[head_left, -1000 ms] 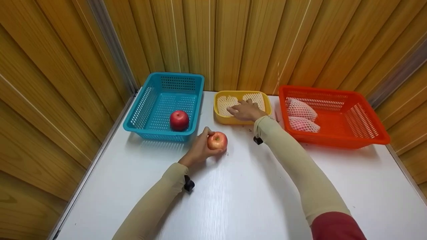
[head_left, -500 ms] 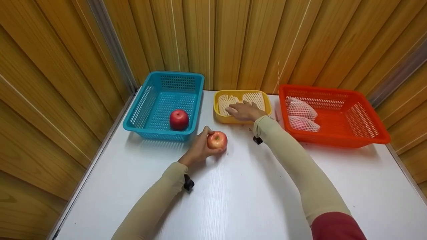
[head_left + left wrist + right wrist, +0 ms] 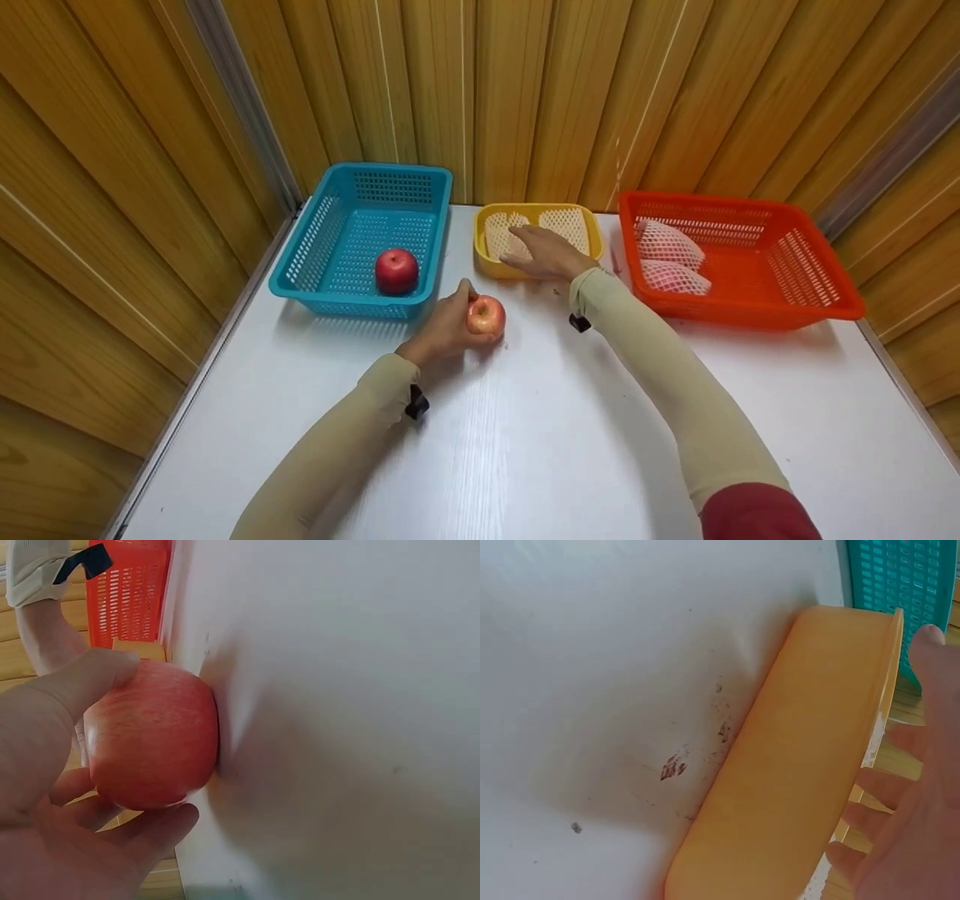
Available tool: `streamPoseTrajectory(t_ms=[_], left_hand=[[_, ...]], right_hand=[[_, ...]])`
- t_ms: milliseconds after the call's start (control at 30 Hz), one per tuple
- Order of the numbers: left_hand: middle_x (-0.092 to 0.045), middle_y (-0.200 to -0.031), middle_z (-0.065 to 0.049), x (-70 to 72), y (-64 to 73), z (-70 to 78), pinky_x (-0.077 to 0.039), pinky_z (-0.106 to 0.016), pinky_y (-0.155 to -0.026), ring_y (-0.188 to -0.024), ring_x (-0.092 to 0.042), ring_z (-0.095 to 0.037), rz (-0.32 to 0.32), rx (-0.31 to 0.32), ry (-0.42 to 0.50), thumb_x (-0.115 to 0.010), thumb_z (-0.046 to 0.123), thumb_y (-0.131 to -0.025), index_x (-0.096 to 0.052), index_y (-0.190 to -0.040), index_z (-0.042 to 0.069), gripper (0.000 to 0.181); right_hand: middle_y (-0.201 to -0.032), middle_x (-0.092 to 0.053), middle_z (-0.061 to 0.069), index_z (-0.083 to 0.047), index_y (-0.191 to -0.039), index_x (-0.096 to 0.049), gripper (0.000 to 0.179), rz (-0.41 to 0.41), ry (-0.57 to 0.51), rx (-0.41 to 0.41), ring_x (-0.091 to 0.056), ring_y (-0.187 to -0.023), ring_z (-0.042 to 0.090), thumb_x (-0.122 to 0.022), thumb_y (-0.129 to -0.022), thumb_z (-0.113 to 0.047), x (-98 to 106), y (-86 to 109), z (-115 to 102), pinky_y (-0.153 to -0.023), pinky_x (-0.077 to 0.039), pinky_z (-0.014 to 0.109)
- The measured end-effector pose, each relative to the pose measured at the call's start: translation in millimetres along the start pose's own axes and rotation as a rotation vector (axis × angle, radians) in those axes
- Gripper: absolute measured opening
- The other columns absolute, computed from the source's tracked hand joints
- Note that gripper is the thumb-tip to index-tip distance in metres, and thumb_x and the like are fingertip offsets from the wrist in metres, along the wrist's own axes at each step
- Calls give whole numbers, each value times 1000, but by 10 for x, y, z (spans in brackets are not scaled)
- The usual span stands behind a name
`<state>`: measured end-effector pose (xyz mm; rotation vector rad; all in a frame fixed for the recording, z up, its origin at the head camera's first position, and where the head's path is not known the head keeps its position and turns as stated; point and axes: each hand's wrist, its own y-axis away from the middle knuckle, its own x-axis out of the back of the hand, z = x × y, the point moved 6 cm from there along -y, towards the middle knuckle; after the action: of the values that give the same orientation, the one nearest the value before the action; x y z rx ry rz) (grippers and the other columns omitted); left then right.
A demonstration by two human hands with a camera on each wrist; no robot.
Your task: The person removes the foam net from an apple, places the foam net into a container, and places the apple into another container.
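My left hand (image 3: 444, 327) grips a red-yellow apple (image 3: 486, 318) low over the white table, between the blue basket and the yellow tub. In the left wrist view the thumb lies on one side of the apple (image 3: 154, 739) and fingers curl under the other. My right hand (image 3: 553, 253) hovers over the yellow tub (image 3: 491, 268), its fingers reaching across the rim above the left pile of white foam fruit nets (image 3: 498, 227). A second pile of foam nets (image 3: 568, 225) lies on the tub's right side. The right wrist view shows the fingers (image 3: 881, 787) spread loosely, holding nothing.
At the left, a blue basket (image 3: 352, 301) contains one dark red apple (image 3: 396, 271). A red basket (image 3: 739, 311) on the right holds two netted fruits (image 3: 670, 246) against its left wall. Wood-look panels (image 3: 555, 90) rise behind the table, which has dark smudges (image 3: 673, 766) before the tub.
The right hand's fingers have drawn closer together and now lie over the left pile of nets. The left hand keeps its grip on the apple. The head view has shifted slightly.
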<state>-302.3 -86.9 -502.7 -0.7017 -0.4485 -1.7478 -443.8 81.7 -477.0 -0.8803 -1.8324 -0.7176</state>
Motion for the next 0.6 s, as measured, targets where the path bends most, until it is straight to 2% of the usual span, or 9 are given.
streamPoseTrajectory(t_ms=[167,433,600], left_hand=[[-63,-125,-11,32,-26,41,-51,-39,-99,-109,-59,-26,-18,-15,-19,-92,26,-78,-43,-135,13,76],[-62,-126,-7,83,-58,134,-53,-37,-99,-113,-57,-23,-56,-9,-30,-91,27,-80,-46,-136,13,73],[-63,-126,-5,171,-43,240,-54,-35,-95,-111,-58,-21,-61,-85,-47,-90,30,-80,-47,-137,13,72]], right_hand=[[-170,-20,13,-24,-164,-25,85,42,-62,-10,-19,-155,37,-55,-97,-66,-31,38,7,-123,-19,59],[-171,-16,12,-23,-165,-21,91,118,-101,33,-18,-155,37,-61,-94,-64,-27,81,-58,-122,-22,60],[-170,-19,12,-24,-165,-20,90,161,-94,64,-21,-154,37,-63,-95,-61,-34,100,-73,-121,-24,58]])
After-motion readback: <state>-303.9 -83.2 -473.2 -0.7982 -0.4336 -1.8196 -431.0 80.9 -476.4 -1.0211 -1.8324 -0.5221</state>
